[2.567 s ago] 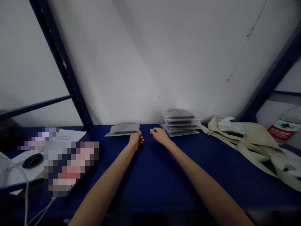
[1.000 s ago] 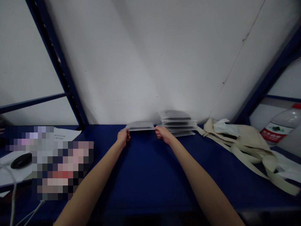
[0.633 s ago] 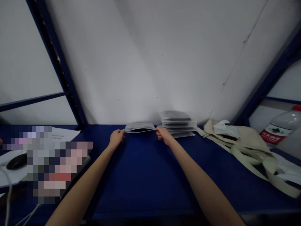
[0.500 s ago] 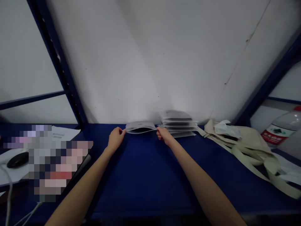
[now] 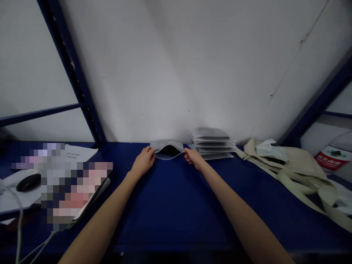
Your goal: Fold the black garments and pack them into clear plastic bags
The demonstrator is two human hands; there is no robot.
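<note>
A pale, translucent bag (image 5: 168, 143) lies at the back of the blue table, against the wall, its dark mouth gaping towards me. My left hand (image 5: 144, 160) pinches the bag's left corner, fingers closed. At the opposite corner, my right hand (image 5: 193, 157) grips the edge between thumb and curled fingers. Just right of the bag is a stack of several similar flat bags (image 5: 211, 141), not touched by either hand's grip.
On the left lie papers (image 5: 79, 156), a black mouse (image 5: 29, 182), white cables (image 5: 19, 227) and a blurred-out item. To the right are a beige cloth bag with straps (image 5: 299, 163) and a red-labelled bottle (image 5: 332, 157). The wall (image 5: 176, 73) rises behind.
The bag's mouth has opened wider, its upper edge arching and lower edge sagging. My left hand has come slightly closer to my right. The view has shifted a little.
</note>
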